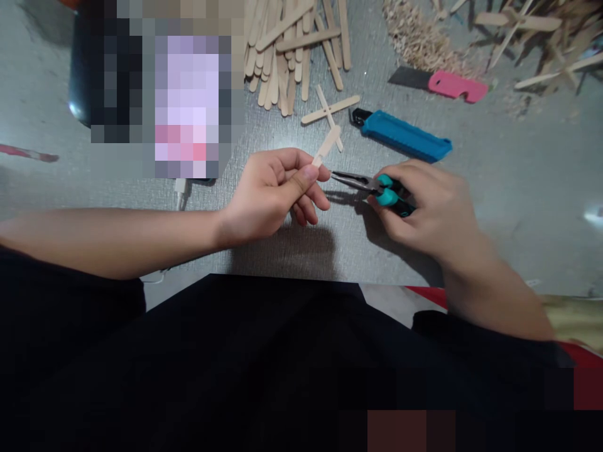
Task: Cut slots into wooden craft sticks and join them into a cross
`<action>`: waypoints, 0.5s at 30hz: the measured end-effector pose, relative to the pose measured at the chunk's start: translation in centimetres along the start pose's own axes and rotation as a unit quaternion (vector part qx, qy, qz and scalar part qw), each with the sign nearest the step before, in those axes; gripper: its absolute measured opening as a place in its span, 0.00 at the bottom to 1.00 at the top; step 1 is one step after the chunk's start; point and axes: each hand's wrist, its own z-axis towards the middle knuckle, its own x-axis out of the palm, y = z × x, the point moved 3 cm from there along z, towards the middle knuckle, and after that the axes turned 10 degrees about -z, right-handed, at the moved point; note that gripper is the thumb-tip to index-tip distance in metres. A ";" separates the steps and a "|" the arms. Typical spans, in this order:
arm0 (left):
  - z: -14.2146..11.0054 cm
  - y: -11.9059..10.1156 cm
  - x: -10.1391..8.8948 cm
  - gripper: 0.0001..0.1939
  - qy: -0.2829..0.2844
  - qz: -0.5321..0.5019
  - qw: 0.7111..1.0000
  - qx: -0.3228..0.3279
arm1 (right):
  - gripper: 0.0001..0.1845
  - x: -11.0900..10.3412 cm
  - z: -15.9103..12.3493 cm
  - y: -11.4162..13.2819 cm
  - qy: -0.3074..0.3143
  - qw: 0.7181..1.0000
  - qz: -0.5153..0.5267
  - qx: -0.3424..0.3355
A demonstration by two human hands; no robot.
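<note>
Between the thumb and fingers of my left hand (277, 188) is a pale wooden craft stick (328, 143), its upper part narrowed on one side near my thumb. My right hand (426, 204) is wrapped round needle-nose pliers (360, 182) with teal and black handles. The pliers' tips point left, close to my left fingertips; I cannot tell whether they touch anything. Just beyond the held stick lies a cross of two craft sticks (346, 105). A blue utility knife (405, 135) rests beyond my right hand.
Many loose craft sticks (282, 56) are heaped at the back. Wood shavings (419, 37) lie near a pink-handled blade (456, 86). More crossed sticks (518, 22) are at the far right. A white cable (181, 191) plugs into a blurred device at left, near a paintbrush (31, 152).
</note>
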 end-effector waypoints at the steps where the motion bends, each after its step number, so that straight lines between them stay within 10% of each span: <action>1: 0.0 0.0 0.0 0.13 0.001 -0.003 1.000 0.001 | 0.11 0.0 0.0 0.0 0.005 1.000 0.001 0.003; 15: 0.1 0.4 -0.3 0.10 0.029 -0.022 0.998 0.048 | 0.07 -0.5 0.1 0.0 0.026 0.999 0.027 0.039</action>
